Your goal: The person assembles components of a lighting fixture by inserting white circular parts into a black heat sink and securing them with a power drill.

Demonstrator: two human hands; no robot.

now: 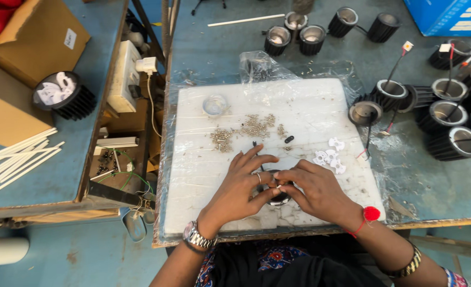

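My left hand (pixel 242 186) and my right hand (pixel 312 188) meet over a black ribbed round housing (pixel 279 199) standing on the white plastic-covered board (pixel 203 175). Both hands grip it, fingertips pinching a small pale part at its top; most of the housing is hidden under my fingers. A wristwatch sits on my left wrist and a red thread with a pompom on my right. Just beyond my hands lie piles of small metal screws (pixel 246 128), and small white plastic pieces (pixel 330 156) sit to the right.
A small clear dish (pixel 214 104) rests on the board's far left. Several black ribbed housings with metal cups (pixel 448 139) crowd the right and far side of the blue table. White rods (pixel 20 157), a cardboard box (pixel 39 37) and another housing (pixel 65 94) occupy the left bench.
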